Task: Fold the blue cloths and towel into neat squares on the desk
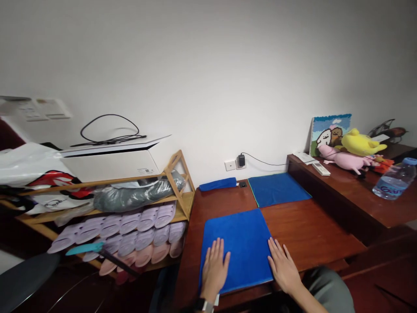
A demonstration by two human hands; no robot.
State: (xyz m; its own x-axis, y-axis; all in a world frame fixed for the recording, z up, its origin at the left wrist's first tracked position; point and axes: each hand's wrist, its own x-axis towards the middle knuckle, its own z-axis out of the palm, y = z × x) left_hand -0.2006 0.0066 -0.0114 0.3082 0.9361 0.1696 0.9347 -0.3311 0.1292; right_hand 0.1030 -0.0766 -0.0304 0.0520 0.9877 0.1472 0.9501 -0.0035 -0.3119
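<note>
A bright blue cloth lies spread flat on the reddish-brown wooden table. My left hand rests flat on its left side with the fingers stretched out; a watch shows at that wrist. At the cloth's right edge, my right hand lies open, palm down, partly on the cloth and partly on the wood. Farther back, a second blue cloth with a greenish edge is laid flat. Against the wall sits a folded blue cloth, long and narrow.
Left of the table stands a wooden rack with lilac slippers and a white box. On the raised right surface are a water bottle, plush toys and a remote. A black plug sits in the wall socket.
</note>
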